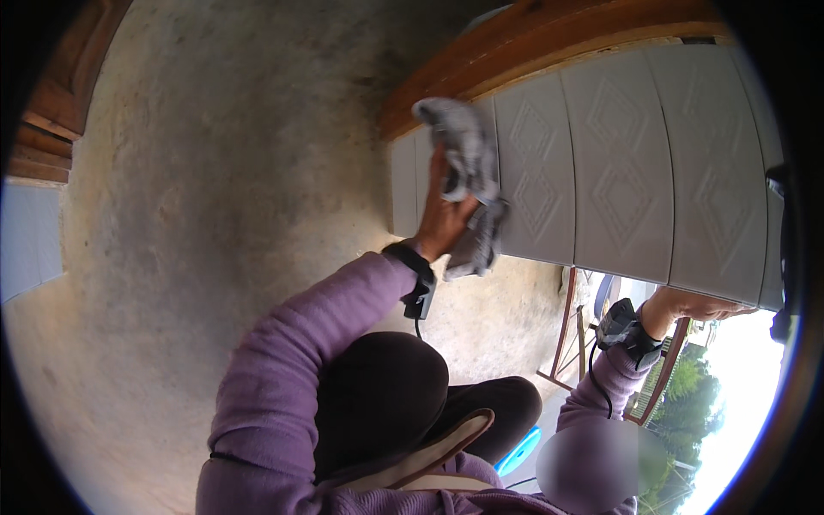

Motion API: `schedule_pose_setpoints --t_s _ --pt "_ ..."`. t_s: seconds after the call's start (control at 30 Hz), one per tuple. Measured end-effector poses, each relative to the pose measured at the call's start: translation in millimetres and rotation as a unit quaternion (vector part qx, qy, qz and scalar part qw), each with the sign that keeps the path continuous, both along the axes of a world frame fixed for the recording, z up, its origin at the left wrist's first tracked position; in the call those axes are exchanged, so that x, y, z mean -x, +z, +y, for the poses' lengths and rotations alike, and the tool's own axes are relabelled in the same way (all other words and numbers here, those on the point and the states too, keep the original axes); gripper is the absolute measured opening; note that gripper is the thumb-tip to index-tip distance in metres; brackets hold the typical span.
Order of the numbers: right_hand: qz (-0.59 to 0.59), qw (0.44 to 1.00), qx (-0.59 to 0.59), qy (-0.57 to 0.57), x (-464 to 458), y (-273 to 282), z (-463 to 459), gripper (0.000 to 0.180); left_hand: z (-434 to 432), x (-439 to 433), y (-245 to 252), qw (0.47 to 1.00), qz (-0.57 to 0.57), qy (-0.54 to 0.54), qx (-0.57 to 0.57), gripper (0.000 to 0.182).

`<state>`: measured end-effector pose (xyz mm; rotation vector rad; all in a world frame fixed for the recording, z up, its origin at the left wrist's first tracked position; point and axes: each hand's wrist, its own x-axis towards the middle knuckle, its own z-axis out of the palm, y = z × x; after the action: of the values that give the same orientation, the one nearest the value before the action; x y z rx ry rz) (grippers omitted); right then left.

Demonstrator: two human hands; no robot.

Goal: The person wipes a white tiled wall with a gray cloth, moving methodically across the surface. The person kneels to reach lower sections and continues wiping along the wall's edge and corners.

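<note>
My left hand (444, 225), in a purple sleeve with a black strap at the wrist, holds a crumpled grey cloth (473, 148) against the left part of a wall faced with pale grey tiles (621, 187). The cloth is blurred and hangs past both sides of the hand. At the right, my right hand (702, 305) rests at the lower edge of the tiles as pictured; its fingers are partly hidden. A device is strapped to that wrist too.
A wooden frame (553, 45) borders the tiles above. Bare concrete floor (225, 193) spreads at the left, with wooden panelling (61, 96) beyond. My bent knees are below, near a blue object (520, 450). A metal frame (566, 328) stands behind the tiled wall.
</note>
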<state>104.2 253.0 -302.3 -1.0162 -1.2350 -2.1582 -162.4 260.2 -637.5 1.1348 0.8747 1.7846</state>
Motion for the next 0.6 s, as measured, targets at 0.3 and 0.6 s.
schedule_pose_setpoints --t_s 0.3,0.6 --pt "0.004 0.995 -0.018 -0.097 -54.6 9.4 -14.6 0.081 19.3 8.8 -95.2 0.980 -0.138 0.008 0.143 0.048" --pt "0.051 0.961 -0.076 -0.263 -67.2 4.4 -1.1 0.062 -0.9 12.7 -116.1 0.847 -0.366 -0.182 0.340 0.047"
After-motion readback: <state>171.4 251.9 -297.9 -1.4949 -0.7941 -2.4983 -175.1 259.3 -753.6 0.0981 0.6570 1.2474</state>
